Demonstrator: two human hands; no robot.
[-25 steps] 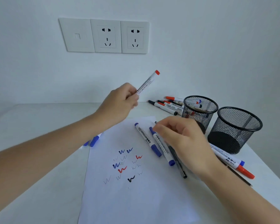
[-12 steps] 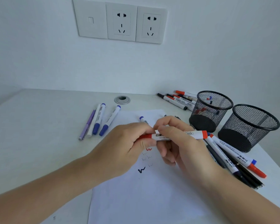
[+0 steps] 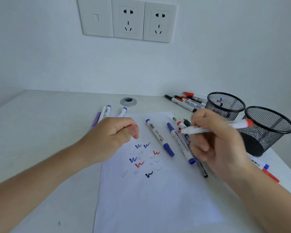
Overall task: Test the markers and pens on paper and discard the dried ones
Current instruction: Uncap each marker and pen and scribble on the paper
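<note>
My right hand [image 3: 215,142] grips an uncapped red marker [image 3: 238,124] above the right side of the paper [image 3: 158,199]; its red tip points left and its red end points toward the mesh cups. My left hand [image 3: 111,133] hovers over the paper's upper left with fingers curled, and a sliver of red, apparently the marker's cap, shows between them. The paper carries several blue, red, black and faint grey test squiggles [image 3: 141,158]. Two blue markers [image 3: 160,137] lie capped on the paper between my hands.
Two black mesh cups [image 3: 225,105] [image 3: 269,128] stand at the right, the rear one holding pens. More markers lie at the back [image 3: 185,101], left of the paper [image 3: 106,111], and by my right wrist [image 3: 267,170]. Dark pens [image 3: 202,169] lie under my right hand. A cable grommet [image 3: 128,101] sits behind.
Both hands held the red marker together over the paper half a second ago. They have pulled apart: the cap came off to the left, and the right hand keeps the marker.
</note>
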